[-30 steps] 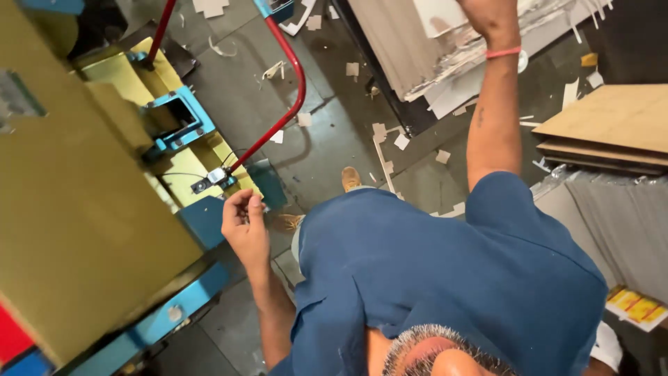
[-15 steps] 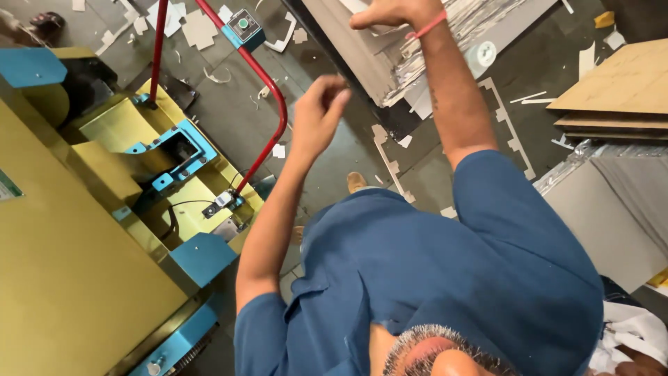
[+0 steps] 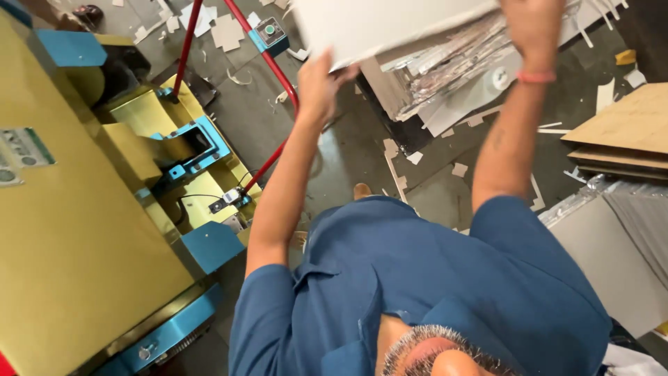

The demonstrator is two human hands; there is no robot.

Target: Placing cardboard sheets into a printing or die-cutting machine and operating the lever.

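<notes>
Left hand [image 3: 321, 87] is closed on the near-left edge of a large white board [image 3: 390, 24], fingers curled under the lower edge and the thumb side on top. Right hand [image 3: 534, 28] is raised at the board's right side, above a pink wristband [image 3: 536, 76]; whether its fingers are wrapped round the edge or only pressed against it cannot be told, since the board's far side is out of view.

Position: the board is held up in the air, far from the body, over a stack of sheets [image 3: 445, 76] that lies on the floor. Its upper part runs off the top of the picture, so full extent is not seen.

Handling, as a judgement: the sheet looks thin, flat and stiff, probably card or paperboard, so light for its area. The visible edge stays straight between the two hands, with no sag. A broad light sheet like this is likely to flex or catch air if held at one point only; two hands spread well apart on opposite edges, as here, suits it. The surface looks smooth, so a pinch with thumb above and fingers below should hold better than flat palms. Corners and edges would dent easily.

Surroundings: a yellow machine [image 3: 76, 230] with blue fittings stands to the left, a red bar [image 3: 271, 63] curving off it. Offcuts litter the grey floor [image 3: 348, 153]. Brown boards [image 3: 626, 132] lie stacked at the right.
</notes>
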